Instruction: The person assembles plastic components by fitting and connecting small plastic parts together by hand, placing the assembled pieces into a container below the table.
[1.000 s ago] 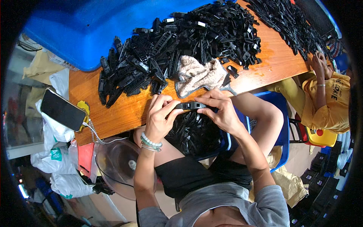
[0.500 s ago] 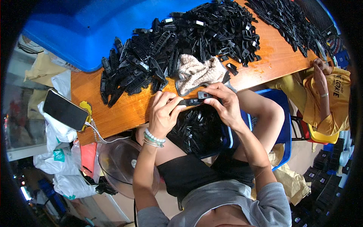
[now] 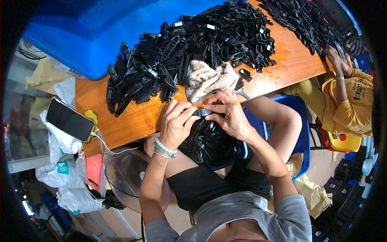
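Between my two hands is a small black plastic part (image 3: 204,112), held just off the table's near edge. My left hand (image 3: 175,123) pinches its left end, with bead bracelets on the wrist. The fingers of my right hand (image 3: 228,115) close on its right end. Much of the part is covered by my fingertips. A beige fluffy cloth (image 3: 211,80) lies on the table just beyond my hands. Behind it spreads a large heap of black plastic parts (image 3: 193,44). Below my hands, a bin between my legs holds more black parts (image 3: 209,141).
A wooden table (image 3: 121,129) carries a phone (image 3: 69,120) on a yellow stand at its left edge. A blue tub (image 3: 68,36) stands at the far left. Another person in a yellow shirt (image 3: 350,97) works on the right near a second heap (image 3: 298,24). White bags (image 3: 60,171) lie left.
My hands have come closer together, the right one moving left along the black part. Less of the part shows between my fingers. The other person's hands have moved toward the second heap.
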Action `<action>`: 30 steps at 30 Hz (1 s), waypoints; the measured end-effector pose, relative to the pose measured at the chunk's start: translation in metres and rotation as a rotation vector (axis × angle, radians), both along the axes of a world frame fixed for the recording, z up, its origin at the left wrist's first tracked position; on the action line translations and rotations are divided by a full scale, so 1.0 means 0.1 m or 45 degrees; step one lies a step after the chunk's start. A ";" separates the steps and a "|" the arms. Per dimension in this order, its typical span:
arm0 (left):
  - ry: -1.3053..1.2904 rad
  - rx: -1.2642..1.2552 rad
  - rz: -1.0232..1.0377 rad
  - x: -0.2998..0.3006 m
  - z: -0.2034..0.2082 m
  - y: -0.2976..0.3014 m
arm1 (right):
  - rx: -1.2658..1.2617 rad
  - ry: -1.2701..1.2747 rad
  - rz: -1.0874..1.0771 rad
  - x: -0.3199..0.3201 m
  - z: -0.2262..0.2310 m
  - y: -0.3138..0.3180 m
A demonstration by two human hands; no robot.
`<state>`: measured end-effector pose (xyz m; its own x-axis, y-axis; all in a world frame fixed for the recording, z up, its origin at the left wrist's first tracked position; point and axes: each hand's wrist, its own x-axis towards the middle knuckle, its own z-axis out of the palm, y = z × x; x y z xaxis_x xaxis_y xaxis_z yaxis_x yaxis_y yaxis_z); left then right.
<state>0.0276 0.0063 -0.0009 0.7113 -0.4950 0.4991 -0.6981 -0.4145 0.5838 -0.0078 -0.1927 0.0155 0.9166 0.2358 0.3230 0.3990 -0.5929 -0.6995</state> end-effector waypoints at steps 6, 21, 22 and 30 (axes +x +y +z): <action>0.266 -0.155 0.584 0.21 0.10 0.03 | 0.103 0.320 0.192 -0.29 0.11 -0.18; 1.556 -1.297 -0.135 0.02 0.21 0.51 | -0.316 -0.187 -0.707 0.34 -0.08 -0.89; 1.549 -1.308 -0.107 -0.04 0.20 0.56 | -0.406 -0.215 -0.735 0.35 -0.09 -0.89; 1.349 -1.320 0.009 -1.07 0.00 1.44 | 0.484 0.070 -0.312 0.12 -0.05 -0.32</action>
